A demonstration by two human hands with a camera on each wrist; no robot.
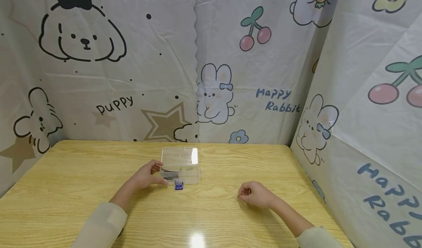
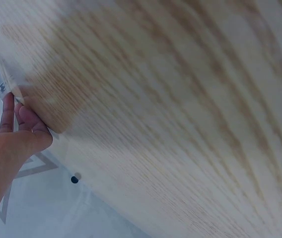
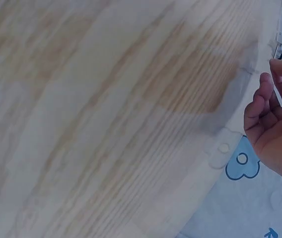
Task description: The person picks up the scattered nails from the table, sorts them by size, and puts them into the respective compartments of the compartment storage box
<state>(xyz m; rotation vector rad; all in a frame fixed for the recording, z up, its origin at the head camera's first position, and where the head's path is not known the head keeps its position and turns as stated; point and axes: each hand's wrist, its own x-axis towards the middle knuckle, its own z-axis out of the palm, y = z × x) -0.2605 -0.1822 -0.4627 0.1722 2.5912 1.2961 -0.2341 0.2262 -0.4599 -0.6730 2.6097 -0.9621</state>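
A clear plastic box (image 1: 189,174) stands on the table with its transparent lid (image 1: 178,155) raised at the back. Several thin dark rod-like pieces (image 1: 170,174) lie in its left part; their kind is too small to tell. A blue clasp (image 1: 178,185) shows at the box's front. My left hand (image 1: 146,175) grips the box's left end, thumb at the front corner and fingers farther back. To the right of the box, my right hand (image 1: 255,194) is low over the table, fingers curled and fingertips close together. Whether something thin sits between them cannot be made out.
The wooden table (image 1: 211,218) reaches back to a hanging cloth (image 1: 158,72) printed with cartoon animals. Another side of the cloth (image 1: 356,130) rises along the table's right edge. A bright light reflection lies near the table's front.
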